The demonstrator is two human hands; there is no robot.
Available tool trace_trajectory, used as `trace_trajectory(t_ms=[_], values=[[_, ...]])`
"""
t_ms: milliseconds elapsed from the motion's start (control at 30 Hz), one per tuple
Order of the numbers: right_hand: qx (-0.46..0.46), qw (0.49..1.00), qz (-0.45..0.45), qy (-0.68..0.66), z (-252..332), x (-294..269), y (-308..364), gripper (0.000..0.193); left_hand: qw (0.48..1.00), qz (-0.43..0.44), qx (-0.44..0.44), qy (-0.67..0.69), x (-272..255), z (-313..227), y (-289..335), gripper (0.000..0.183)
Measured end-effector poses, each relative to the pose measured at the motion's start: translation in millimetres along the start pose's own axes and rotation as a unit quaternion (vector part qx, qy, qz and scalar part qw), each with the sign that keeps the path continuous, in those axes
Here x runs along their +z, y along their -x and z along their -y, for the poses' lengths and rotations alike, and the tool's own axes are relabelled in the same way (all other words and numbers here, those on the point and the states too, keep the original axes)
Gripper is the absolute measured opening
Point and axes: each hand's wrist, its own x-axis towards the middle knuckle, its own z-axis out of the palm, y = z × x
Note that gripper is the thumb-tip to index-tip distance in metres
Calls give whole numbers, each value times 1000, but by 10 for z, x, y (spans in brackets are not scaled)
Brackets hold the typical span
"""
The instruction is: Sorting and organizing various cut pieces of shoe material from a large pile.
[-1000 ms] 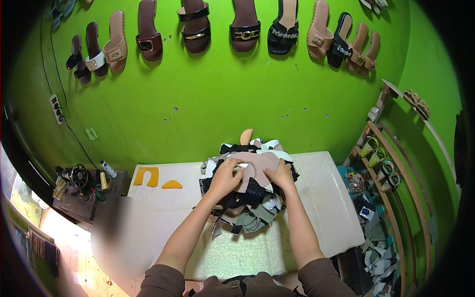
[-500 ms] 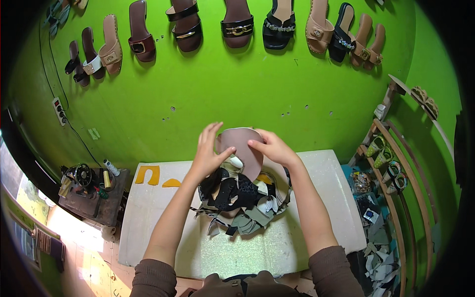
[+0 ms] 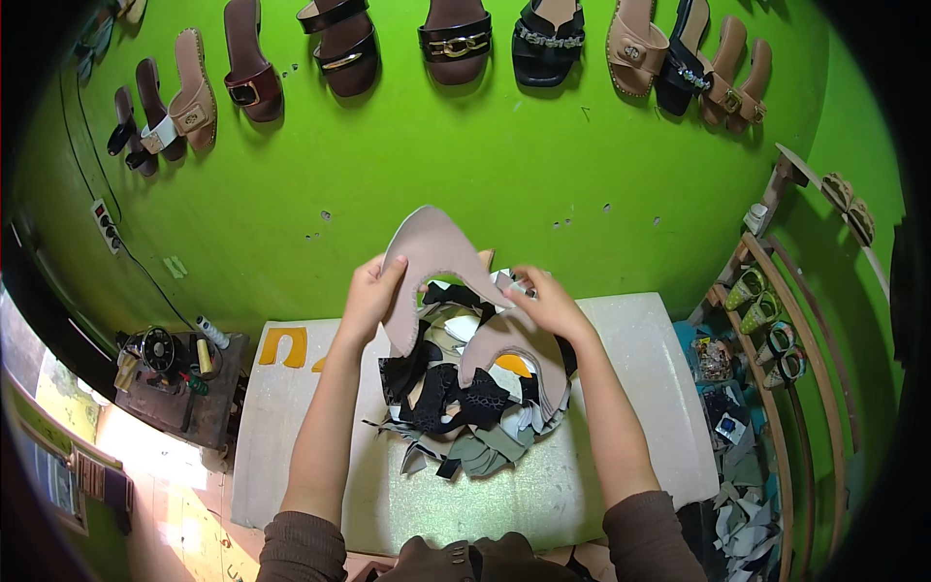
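My left hand (image 3: 369, 296) grips one side of a pinkish-beige, U-shaped piece that looks like a cut shoe upper (image 3: 427, 242), thumb on its face. The piece is held up above a heap of scraps (image 3: 456, 388), its rounded bend upward. At its right end my right hand (image 3: 545, 306) is closed, with thumb and fingers pinching there; pale scraps show by the fingertips. A second pinkish-beige curved piece (image 3: 529, 339) lies on the heap below my right hand. Black, grey-green and white offcuts fill the heap, and a yellow-orange scrap (image 3: 513, 365) shows among them.
The heap sits on a pale, padded-looking table (image 3: 291, 446). A yellow-orange U-shaped piece (image 3: 283, 346) lies at its far left. A sewing machine (image 3: 160, 349) stands left, a wooden rack with shoes (image 3: 761, 301) right. Sandals (image 3: 456, 44) hang on the green wall.
The pinkish-beige piece has been raised and turned, so its U shape now shows. My left hand has moved left and closed on it. The second curved piece has come into sight on the heap.
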Motion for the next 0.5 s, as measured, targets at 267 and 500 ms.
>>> trace_trajectory(t_ms=[267,500], values=[[157,986,-2,52,-577,252,611,68,991,30,-67,113,190,281,92,33],[133,989,-63,-29,-340,154,598,32,972,50,-108,202,211,307,299,41]])
